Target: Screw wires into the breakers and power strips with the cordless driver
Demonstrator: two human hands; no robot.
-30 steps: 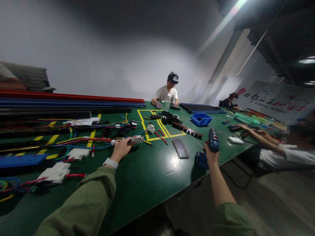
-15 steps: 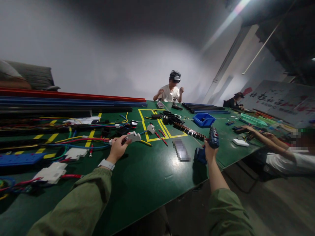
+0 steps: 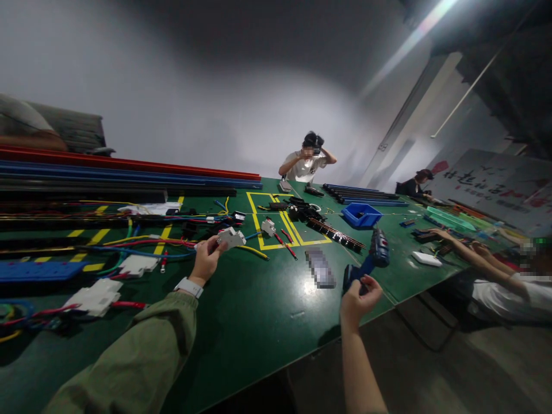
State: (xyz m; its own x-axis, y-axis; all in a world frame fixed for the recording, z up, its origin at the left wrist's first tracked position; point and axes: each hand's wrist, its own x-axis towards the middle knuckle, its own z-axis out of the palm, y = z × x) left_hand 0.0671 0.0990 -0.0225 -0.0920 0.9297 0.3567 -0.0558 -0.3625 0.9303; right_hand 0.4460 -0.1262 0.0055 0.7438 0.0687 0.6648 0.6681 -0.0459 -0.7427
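Observation:
My left hand (image 3: 206,261) is closed on a white circuit breaker (image 3: 232,237) and holds it above the table by its near end. A blue and black cordless drill (image 3: 379,247) stands at the right side of the table, its handle and battery base in view. Just in front of its base is my right hand (image 3: 360,299), thumb and loosely curled fingers apart, not wrapped round the handle. Another small white breaker (image 3: 268,226), with a red lead, lies past my left hand. A phone (image 3: 320,268) rests left of the drill.
White breakers (image 3: 94,296) with red and blue wires crowd the left side, beside a blue strip (image 3: 41,273). Long rails (image 3: 129,169) run along the back left. A blue bin (image 3: 361,215) stands beyond the drill. One co-worker (image 3: 304,158) sits opposite; others are at the right.
My right hand has come off the drill's handle and moved down and left to its base. My left hand still holds the breaker. The co-worker opposite has raised both hands to the head.

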